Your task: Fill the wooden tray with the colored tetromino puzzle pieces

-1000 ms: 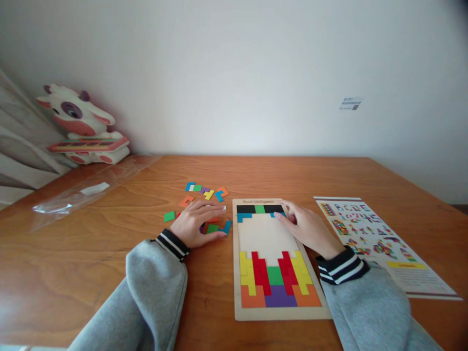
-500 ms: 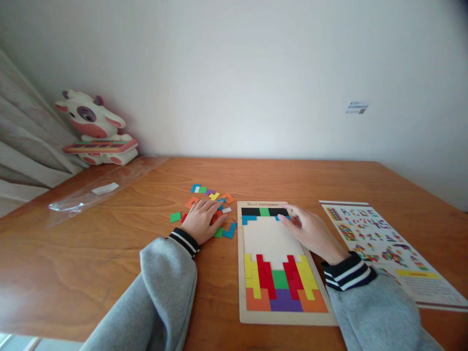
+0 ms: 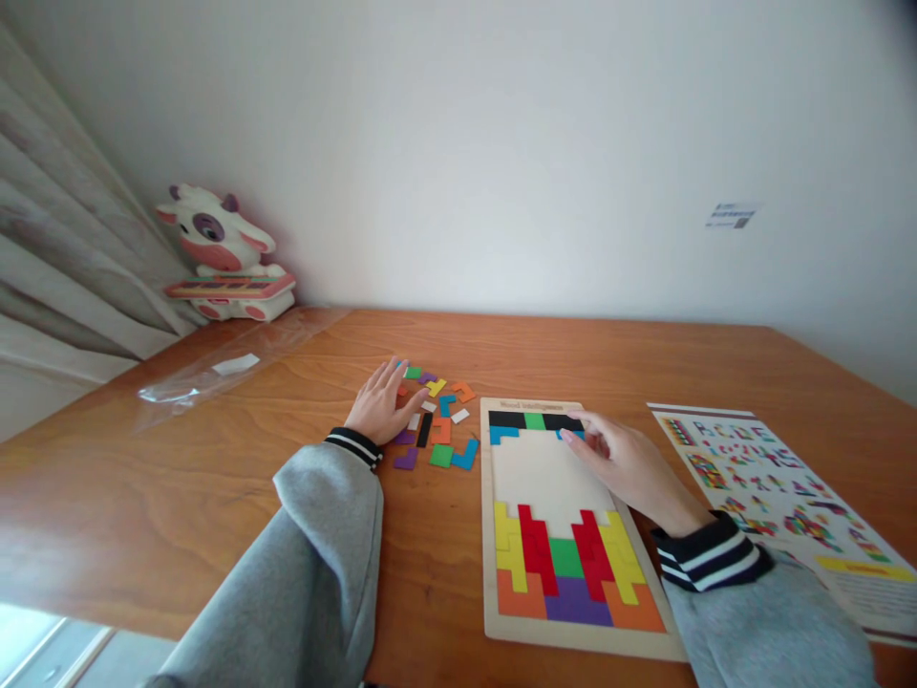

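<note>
My left hand (image 3: 379, 406) lies open, fingers spread, over the left part of a scatter of flat coloured puzzle pieces. Beside it show a black bar piece (image 3: 424, 430), a purple piece (image 3: 406, 460), a green piece (image 3: 441, 456) and a blue piece (image 3: 467, 455); others are hidden beneath the hand. At the upper right of the wooden puzzle board (image 3: 489, 564), my right hand (image 3: 620, 459) has thumb and forefinger on a blue puzzle piece (image 3: 579, 436), partly covered. Black, green, yellow, red, orange and purple pieces fill the board's top and bottom; its middle is bare.
A printed pattern sheet (image 3: 780, 487) lies right of the board. Toward the back left are a clear plastic bag (image 3: 193, 382) and a toy cow with a keyboard (image 3: 225, 258). A curtain (image 3: 64, 248) hangs at the left, and a wall (image 3: 487, 162) stands behind the table.
The view has turned left. My left hand has slid left across the scatter, uncovering the black bar and purple pieces. My right hand stays at the board's upper right.
</note>
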Available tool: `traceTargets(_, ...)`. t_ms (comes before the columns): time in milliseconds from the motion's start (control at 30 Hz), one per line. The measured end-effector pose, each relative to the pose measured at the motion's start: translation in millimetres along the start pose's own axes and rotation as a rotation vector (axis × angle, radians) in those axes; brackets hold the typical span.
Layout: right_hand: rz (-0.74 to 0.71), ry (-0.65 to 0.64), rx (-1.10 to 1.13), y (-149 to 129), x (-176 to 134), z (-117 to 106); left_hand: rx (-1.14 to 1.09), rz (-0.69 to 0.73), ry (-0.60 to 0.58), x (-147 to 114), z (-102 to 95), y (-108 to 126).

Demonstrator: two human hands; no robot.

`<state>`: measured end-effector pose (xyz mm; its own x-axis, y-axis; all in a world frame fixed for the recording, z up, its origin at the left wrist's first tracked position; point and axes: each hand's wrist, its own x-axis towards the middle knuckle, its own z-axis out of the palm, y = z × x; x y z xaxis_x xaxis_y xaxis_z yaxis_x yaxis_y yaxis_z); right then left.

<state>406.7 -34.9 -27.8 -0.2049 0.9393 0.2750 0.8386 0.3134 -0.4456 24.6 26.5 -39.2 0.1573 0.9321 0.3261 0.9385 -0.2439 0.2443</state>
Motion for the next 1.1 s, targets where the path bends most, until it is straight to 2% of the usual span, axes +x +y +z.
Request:
traceTargets(100,-0.019,-0.008,0.001,0,0,2,0.009,-0.019,-0.102,4,4.2,-7)
traceTargets(167,-0.027,-0.010,0.014,0,-1,3,0.051,-0.010,-0.124,3,5.7,-7)
traceTargets(333,-0.010,0.012,0.020,-1,0,1,0.103,0.092,-0.023,-7,-0.8,-1)
traceTargets(500,-0.005,0.020,0.027,-4,0,-2,0.050,0.129,0.002,-8,-8.1,-7)
traceTargets(700,-0.010,0.025,0.002,-3,0,-2,-0.032,0.077,-0.023,-8,-9.8,-27)
traceTargets(900,-0.003,0.023,0.007,-5,-1,-4,-0.158,0.021,-0.086,-8,-14.3,-22)
traceTargets(1100,-0.013,0.045,0.014,-3,-1,-2,-0.295,-0.086,-0.079,-6,-12.9,-20)
